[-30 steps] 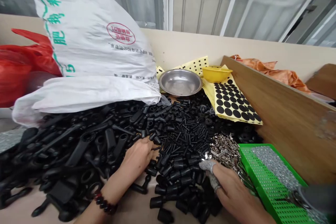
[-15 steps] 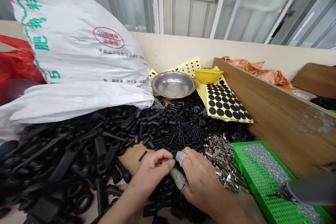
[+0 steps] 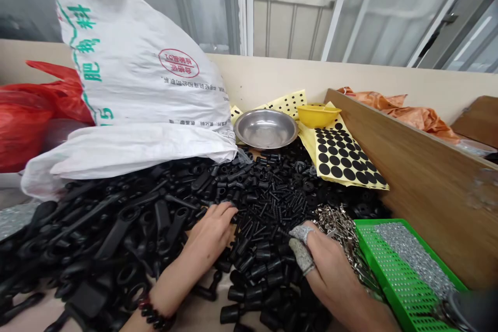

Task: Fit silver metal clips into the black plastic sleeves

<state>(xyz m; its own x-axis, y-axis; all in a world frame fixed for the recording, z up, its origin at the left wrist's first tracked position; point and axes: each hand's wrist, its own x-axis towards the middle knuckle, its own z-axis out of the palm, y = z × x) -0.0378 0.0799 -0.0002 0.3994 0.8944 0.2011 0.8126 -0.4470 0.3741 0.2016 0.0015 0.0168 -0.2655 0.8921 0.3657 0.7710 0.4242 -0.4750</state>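
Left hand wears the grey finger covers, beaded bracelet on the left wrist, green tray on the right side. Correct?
One error: the grey finger covers are on the right hand, not the left hand; the head view shows it. The beaded bracelet and green tray are as you say.

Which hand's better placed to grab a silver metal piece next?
Probably the right hand: it's right beside the silver metal pieces. The left hand is farther off, with small black screws lying between it and that pile.
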